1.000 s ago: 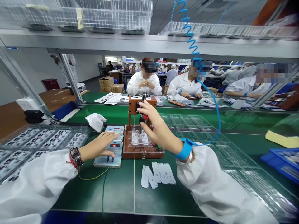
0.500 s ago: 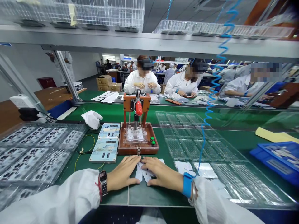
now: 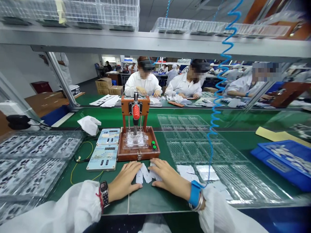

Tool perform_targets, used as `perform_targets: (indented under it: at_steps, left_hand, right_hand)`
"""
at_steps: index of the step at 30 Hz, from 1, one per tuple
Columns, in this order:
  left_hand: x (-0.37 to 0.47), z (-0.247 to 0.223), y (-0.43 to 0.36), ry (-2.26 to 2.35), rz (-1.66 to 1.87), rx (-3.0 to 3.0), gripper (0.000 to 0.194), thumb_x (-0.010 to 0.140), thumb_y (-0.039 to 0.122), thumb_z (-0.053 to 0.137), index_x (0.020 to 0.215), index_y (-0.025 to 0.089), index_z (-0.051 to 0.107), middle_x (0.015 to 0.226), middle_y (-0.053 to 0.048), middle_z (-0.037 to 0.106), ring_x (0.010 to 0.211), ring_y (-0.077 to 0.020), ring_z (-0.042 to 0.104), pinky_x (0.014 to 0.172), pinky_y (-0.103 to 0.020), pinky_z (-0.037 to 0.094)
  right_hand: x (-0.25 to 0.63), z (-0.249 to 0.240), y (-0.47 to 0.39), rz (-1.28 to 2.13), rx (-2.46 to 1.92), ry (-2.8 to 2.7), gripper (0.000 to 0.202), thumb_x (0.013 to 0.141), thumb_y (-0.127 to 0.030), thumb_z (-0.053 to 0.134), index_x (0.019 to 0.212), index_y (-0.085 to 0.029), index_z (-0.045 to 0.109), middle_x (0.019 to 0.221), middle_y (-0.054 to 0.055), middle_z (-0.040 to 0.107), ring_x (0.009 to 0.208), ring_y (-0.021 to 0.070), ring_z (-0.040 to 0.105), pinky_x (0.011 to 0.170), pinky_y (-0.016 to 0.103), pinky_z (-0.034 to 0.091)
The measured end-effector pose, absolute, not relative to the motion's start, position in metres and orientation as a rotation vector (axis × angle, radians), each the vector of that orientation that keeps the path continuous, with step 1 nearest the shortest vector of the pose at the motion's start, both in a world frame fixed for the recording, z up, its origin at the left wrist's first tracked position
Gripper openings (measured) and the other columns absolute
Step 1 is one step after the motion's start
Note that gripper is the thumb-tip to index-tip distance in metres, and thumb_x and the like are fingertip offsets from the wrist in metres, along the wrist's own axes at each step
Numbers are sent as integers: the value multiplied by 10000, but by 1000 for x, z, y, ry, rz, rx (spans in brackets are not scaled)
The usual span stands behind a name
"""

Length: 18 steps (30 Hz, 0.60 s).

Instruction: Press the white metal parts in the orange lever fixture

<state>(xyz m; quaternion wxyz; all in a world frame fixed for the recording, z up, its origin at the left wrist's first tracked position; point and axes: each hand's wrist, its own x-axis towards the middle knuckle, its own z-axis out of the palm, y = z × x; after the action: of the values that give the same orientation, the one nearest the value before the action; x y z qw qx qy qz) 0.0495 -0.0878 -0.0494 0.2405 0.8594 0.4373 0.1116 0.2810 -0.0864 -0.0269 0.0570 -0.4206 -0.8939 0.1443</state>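
Observation:
Several flat white pieces (image 3: 146,174) lie spread on the green mat, between my two hands and partly under their fingers. My left hand (image 3: 123,180) rests with fingers stretched out, its fingertips at the left pieces. From the other side, my right hand (image 3: 167,179) lies flat with its fingers over the right pieces. Neither hand is closed around anything. Just beyond my fingers stands a press fixture (image 3: 139,153) with a brown base, a red lever handle (image 3: 136,111) and two green buttons. To its left sit two light-blue meter boxes (image 3: 103,156) with small displays.
Clear trays of printed parts (image 3: 36,168) lie at left. A clear compartment tray (image 3: 191,152) lies at right, white pieces at its near end. Beyond it is a blue bin (image 3: 279,168). A coiled blue cord (image 3: 213,121) runs to my right wristband. Co-workers sit across the bench.
My hands have drawn slightly apart, showing more of the white pieces, which are now more fanned out. The whole view has shifted a little, so the bench appears further left.

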Motion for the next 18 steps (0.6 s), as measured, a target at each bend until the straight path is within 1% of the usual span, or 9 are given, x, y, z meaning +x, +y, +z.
perform_targets:
  at_steps: [3,5,8,9,11,13,15,18]
  left_hand:
    - [55,-46,-87,1164,235,2381,588,829,291,630,1374,236,413,1476,-91,356,1371,-294,265,1107,-520,254]
    - [59,-46,-86,1136,208,2410,565,839,287,616,1369,234,426,1483,-96,344,1375,-301,255,1107,-527,246]
    - [65,-51,-86,1063,205,2482,515,878,283,569,1373,262,427,1493,-100,320,1381,-304,240,1104,-529,243]
    - [66,-52,-85,1042,209,2505,501,896,287,546,1380,282,417,1497,-99,310,1383,-303,235,1101,-532,246]
    - [68,-56,-85,1022,216,2531,496,920,292,510,1398,319,382,1503,-95,295,1385,-304,229,1093,-542,251]
    - [70,-57,-85,1038,222,2526,537,918,289,512,1423,324,333,1503,-96,293,1387,-307,224,1092,-547,250]
    - [72,-56,-87,1072,227,2501,612,895,305,546,1448,273,284,1495,-114,304,1388,-307,217,1102,-537,239]
    - [75,-52,-93,1116,255,2482,693,861,382,588,1444,177,274,1464,-148,352,1380,-302,233,1114,-503,232]
  right_hand:
    - [291,-21,-94,521,-1484,-2648,565,775,-270,687,1295,-177,484,1469,154,322,1363,296,278,1093,473,303]
    - [298,-19,-99,595,-1571,-2629,546,797,-219,651,1313,-186,475,1474,145,318,1370,297,267,1103,481,291]
    - [307,-20,-103,689,-1540,-2646,482,834,-121,555,1301,-223,497,1475,96,331,1384,266,247,1128,462,261]
    - [310,-21,-103,718,-1519,-2650,488,827,-98,546,1295,-231,503,1478,82,330,1390,253,236,1137,448,250]
    - [312,-20,-102,768,-1510,-2648,547,786,-86,588,1303,-240,497,1493,72,305,1401,241,213,1148,430,235]
    - [311,-18,-99,785,-1543,-2639,634,744,-135,661,1337,-247,467,1512,80,267,1410,253,188,1153,440,219]
    - [307,-19,-96,771,-1566,-2638,688,740,-252,698,1374,-260,429,1526,85,231,1419,274,157,1152,471,203]
    - [307,-34,-92,721,-1484,-2675,642,793,-426,635,1383,-295,421,1526,66,237,1416,285,169,1138,494,231]
